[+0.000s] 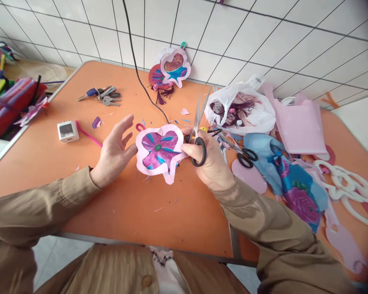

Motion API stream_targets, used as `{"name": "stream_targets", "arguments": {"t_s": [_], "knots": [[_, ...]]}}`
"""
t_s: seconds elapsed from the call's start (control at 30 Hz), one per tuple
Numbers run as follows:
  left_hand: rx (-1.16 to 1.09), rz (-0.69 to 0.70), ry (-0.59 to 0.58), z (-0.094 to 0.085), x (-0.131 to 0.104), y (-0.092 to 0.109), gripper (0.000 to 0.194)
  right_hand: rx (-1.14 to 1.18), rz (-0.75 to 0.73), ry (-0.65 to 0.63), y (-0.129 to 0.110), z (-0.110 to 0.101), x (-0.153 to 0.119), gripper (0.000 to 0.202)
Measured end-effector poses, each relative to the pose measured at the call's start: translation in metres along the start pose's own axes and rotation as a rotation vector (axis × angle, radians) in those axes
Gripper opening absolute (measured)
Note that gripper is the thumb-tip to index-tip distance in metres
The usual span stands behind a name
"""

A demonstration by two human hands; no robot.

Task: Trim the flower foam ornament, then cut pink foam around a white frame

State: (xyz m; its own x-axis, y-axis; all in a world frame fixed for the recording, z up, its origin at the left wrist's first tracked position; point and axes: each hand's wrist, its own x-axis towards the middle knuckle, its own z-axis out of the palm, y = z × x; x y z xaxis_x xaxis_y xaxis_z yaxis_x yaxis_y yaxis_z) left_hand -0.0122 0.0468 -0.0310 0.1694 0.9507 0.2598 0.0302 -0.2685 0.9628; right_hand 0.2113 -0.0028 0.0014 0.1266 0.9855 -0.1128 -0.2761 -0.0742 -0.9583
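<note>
A pink scalloped ornament [138, 160] with a purple and blue patterned centre and a pink loop hangs over the middle of the table. My right hand [213, 161] pinches its right edge and also has black-handled scissors [199, 151] hooked in the fingers, blades pointing up. At the ornament's left edge is my left hand [115, 153], open with the fingers spread. Its thumb tip is right by the edge; whether it touches I cannot tell. Small paper and cloth scraps lie beneath.
Keys [106, 96] and a white charger cube [68, 131] lie on the orange table [147, 216] at left. Finished-looking ornaments [175, 67] lean on the tiled wall. At right are a white plastic bag [263, 112], a second pair of scissors [247, 157], pink sheets [300, 122] and blue cloth [263, 155].
</note>
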Motion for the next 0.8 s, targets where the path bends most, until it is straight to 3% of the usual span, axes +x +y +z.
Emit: {"name": "stream_targets", "arguments": {"t_s": [0.03, 0.1, 0.2, 0.27, 0.33, 0.47, 0.57, 0.67, 0.8], "knots": [[-0.112, -0.155, 0.042, 0.002, -0.001, 0.001, 0.058, 0.024, -0.006, 0.021, 0.000, 0.000, 0.001, 0.029], [-0.347, -0.469, 0.016, 0.004, -0.003, 0.005, 0.039, 0.051, -0.024, 0.049, 0.002, -0.001, 0.003, 0.031], [-0.609, -0.737, -0.217, 0.007, -0.009, 0.015, 0.046, 0.020, -0.099, 0.067, 0.007, -0.001, 0.005, 0.029], [-0.695, -0.783, -0.366, 0.010, -0.015, 0.021, 0.046, -0.024, -0.156, 0.083, 0.011, -0.001, 0.005, 0.027], [-0.727, -0.836, -0.434, 0.014, -0.020, 0.025, 0.039, -0.044, -0.185, 0.104, 0.015, 0.000, 0.004, 0.027], [-0.768, -0.841, -0.365, 0.021, -0.025, 0.026, 0.021, -0.053, -0.151, 0.062, 0.020, 0.005, 0.001, 0.031], [-0.794, -0.798, -0.322, 0.023, -0.023, 0.025, 0.019, -0.134, -0.155, -0.010, 0.018, 0.007, 0.000, 0.031], [-0.809, -0.767, -0.263, 0.022, -0.020, 0.025, 0.024, -0.309, -0.313, 0.007, 0.015, 0.001, -0.001, 0.025], [-0.839, -0.712, -0.183, 0.017, -0.015, 0.026, 0.024, -0.636, -0.655, 0.042, 0.014, -0.015, -0.002, 0.023]]}}
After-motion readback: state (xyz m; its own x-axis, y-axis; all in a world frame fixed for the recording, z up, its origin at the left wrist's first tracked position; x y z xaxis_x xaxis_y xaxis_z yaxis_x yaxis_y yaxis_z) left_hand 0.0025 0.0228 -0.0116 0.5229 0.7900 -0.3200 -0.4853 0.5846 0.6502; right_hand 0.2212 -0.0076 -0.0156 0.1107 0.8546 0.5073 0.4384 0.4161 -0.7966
